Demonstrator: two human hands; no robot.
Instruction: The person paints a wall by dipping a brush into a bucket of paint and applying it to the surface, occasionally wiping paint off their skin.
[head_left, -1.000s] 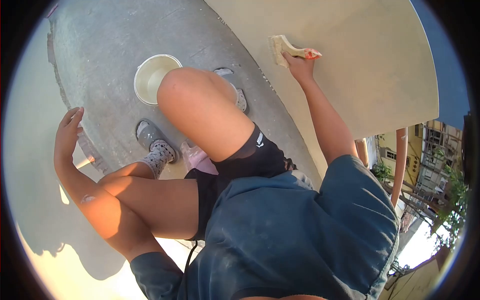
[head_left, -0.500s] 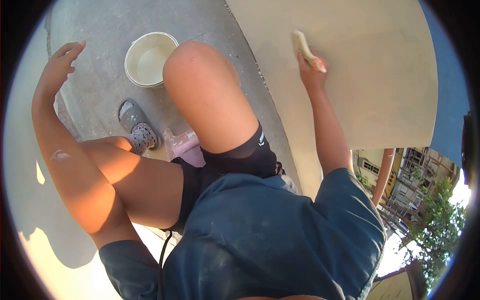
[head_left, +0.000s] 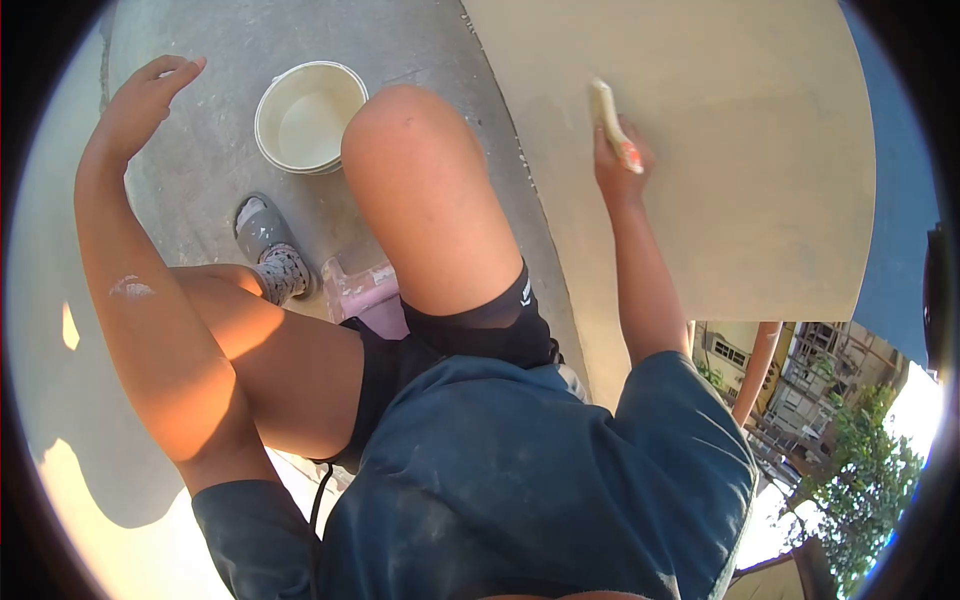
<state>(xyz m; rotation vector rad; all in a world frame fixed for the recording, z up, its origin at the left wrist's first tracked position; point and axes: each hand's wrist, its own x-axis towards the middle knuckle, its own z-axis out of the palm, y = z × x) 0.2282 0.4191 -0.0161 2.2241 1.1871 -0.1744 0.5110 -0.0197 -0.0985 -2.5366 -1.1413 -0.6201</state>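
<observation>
My right hand (head_left: 622, 160) is against the beige wall (head_left: 740, 170), wrapped round a narrow, slightly bent cream-coloured hand tool (head_left: 604, 105) with an orange-red patch at its lower end. The tool lies close along the wall surface, and most of my fingers are hidden behind it. My left hand (head_left: 150, 105) hangs free at the upper left, fingers loosely extended and nothing in them. To its right, a white bucket (head_left: 310, 118) stands on the grey floor, pale inside. A whitish smear marks my left forearm.
Beneath me is a paint-spattered pink stool (head_left: 362, 295). My foot, in a grey slide sandal (head_left: 265, 235), rests on the concrete floor (head_left: 200, 190). The wall ends at the right, with a pole (head_left: 757, 372), a tree (head_left: 860, 490) and buildings beyond.
My right hand and the cream tool have moved a little down the view along the wall. My left hand has shifted up and to the right.
</observation>
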